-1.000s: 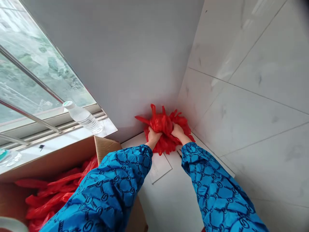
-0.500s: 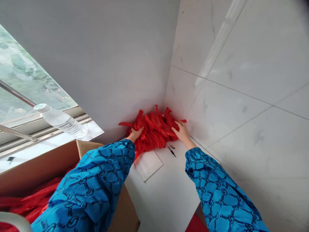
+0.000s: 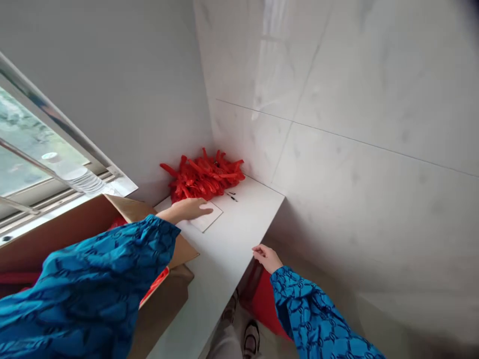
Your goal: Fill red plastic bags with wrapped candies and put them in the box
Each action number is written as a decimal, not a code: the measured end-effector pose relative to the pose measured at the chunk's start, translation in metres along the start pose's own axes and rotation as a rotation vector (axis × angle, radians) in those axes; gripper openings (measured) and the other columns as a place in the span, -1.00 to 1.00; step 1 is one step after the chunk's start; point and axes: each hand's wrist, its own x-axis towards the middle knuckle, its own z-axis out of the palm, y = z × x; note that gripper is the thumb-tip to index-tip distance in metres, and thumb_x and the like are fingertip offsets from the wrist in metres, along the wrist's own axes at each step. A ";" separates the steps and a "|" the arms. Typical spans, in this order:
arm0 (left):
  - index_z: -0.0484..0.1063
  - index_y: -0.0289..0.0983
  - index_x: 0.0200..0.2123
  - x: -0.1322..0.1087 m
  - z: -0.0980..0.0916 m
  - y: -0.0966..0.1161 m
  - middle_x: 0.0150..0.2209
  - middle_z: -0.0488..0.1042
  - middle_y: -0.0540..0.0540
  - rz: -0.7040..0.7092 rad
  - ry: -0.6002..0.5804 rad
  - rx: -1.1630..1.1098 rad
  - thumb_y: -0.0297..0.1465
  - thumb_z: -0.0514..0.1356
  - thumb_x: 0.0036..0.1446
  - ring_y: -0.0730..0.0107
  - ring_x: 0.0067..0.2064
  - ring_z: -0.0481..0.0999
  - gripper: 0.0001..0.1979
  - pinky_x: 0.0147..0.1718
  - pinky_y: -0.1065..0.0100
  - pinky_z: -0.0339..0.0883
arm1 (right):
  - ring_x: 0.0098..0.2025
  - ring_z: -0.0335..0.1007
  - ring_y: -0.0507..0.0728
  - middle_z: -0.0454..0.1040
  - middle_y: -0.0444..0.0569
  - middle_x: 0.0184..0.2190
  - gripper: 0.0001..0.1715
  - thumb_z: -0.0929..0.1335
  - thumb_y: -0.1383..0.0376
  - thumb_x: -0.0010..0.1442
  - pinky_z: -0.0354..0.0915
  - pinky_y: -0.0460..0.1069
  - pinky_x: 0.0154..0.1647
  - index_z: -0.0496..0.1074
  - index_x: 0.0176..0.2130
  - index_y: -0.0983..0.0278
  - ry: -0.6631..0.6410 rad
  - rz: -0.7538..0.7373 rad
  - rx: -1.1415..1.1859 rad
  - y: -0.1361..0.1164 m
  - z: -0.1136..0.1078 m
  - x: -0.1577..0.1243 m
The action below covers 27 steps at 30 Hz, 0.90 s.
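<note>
Red plastic bags (image 3: 202,177), bunched in a heap with their ends sticking up, lie in the far corner of the white table. My left hand (image 3: 191,209) is above a sheet or pad of white paper (image 3: 206,219), thumb and fingers apart and nothing in them. It is just in front of the heap and off it. My right hand (image 3: 267,257) hangs by the table's right edge with its fingers curled together and nothing seen in them. A black pen (image 3: 232,197) lies beside the heap, its cap close by.
On the left stands an open cardboard box (image 3: 149,319) with red plastic inside, partly behind my left sleeve. A clear bottle (image 3: 80,174) is on the window sill. Below the table's right edge is a red object (image 3: 265,304), near two feet. Walls meet behind the table (image 3: 247,219).
Both hands have let go of the red heap and come back towards me, the right one down past the table edge. The heap stays in the corner. The view has turned right.
</note>
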 end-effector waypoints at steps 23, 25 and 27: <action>0.34 -0.11 0.31 -0.534 0.195 -0.045 0.11 0.57 -0.21 1.019 -1.401 0.507 0.10 0.15 0.19 0.03 0.08 0.56 -0.28 0.03 0.20 0.39 | -0.14 0.58 0.29 0.63 0.13 -0.18 -0.27 0.38 -0.31 0.05 0.47 0.16 -0.05 0.57 -0.12 0.21 1.218 0.208 0.490 0.064 0.104 -0.663; 0.33 -0.15 0.31 -0.569 0.211 -0.046 0.12 0.55 -0.25 1.044 -1.415 0.548 0.08 0.14 0.20 0.01 0.10 0.55 -0.28 0.05 0.17 0.38 | -0.14 0.57 0.28 0.63 0.12 -0.20 -0.26 0.38 -0.31 0.06 0.47 0.16 -0.03 0.57 -0.13 0.23 1.270 0.187 0.502 0.069 0.109 -0.698; 0.33 -0.17 0.31 -0.609 0.231 -0.044 0.13 0.54 -0.26 1.068 -1.441 0.603 0.04 0.14 0.21 0.01 0.09 0.55 -0.30 0.04 0.16 0.39 | -0.14 0.56 0.27 0.63 0.12 -0.21 -0.27 0.39 -0.30 0.06 0.46 0.15 -0.02 0.57 -0.13 0.24 1.325 0.175 0.515 0.082 0.110 -0.738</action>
